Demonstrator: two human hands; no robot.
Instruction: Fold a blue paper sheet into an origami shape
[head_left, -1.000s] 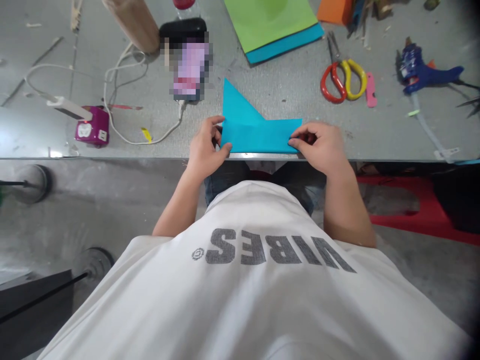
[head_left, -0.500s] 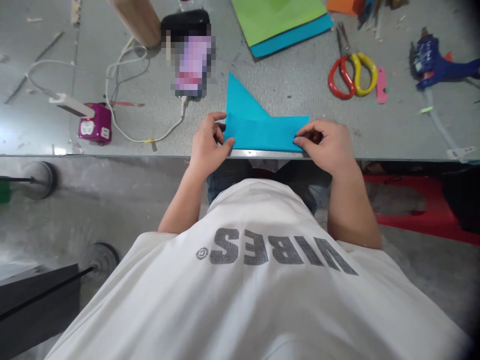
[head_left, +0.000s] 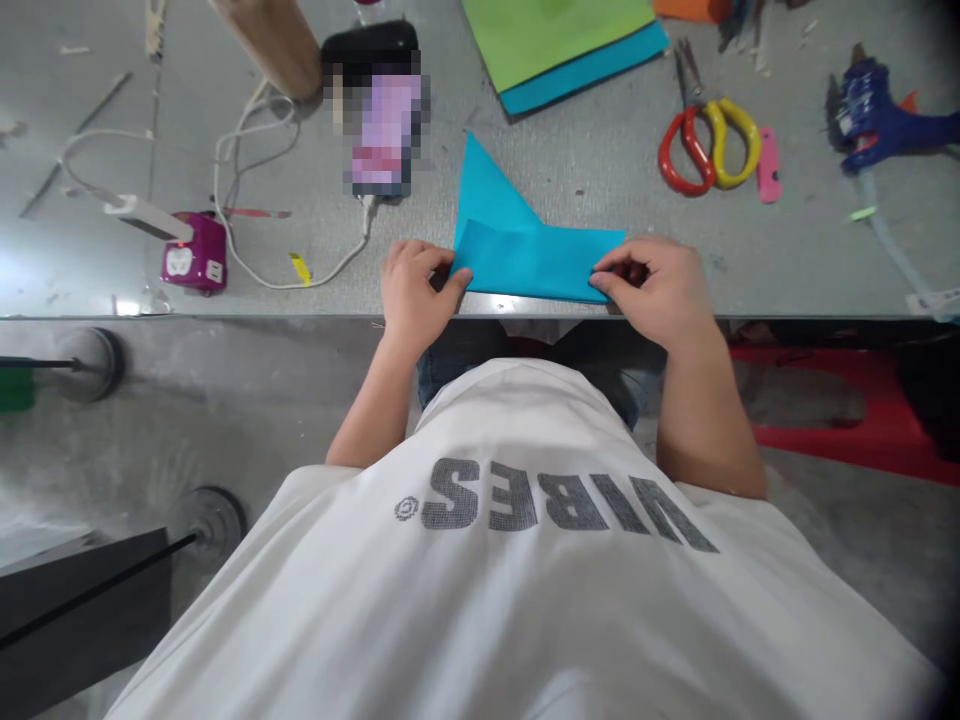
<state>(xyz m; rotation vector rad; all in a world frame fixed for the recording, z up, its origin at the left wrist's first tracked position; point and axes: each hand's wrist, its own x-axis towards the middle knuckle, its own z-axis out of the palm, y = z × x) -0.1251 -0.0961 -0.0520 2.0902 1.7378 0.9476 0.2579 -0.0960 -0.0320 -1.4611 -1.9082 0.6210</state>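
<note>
A folded sheet of blue paper [head_left: 536,262] lies at the table's front edge, with a triangular flap pointing up and away at its left. My left hand [head_left: 420,290] pinches its lower left corner, thumb on top and the other fingers at the edge. At the lower right corner, my right hand [head_left: 656,285] grips the paper between thumb and forefinger.
Green paper [head_left: 555,40] lies over more blue paper behind the hands. Scissors [head_left: 709,150], a pink piece [head_left: 769,165] and a blue glue gun [head_left: 877,115] are at the right. To the left are a phone [head_left: 386,130], its cable and a purple plug [head_left: 195,252].
The blue paper is tilted slightly, its triangular tip a little higher and further right. Both hands keep their hold, and the left fingers are drawn closer together.
</note>
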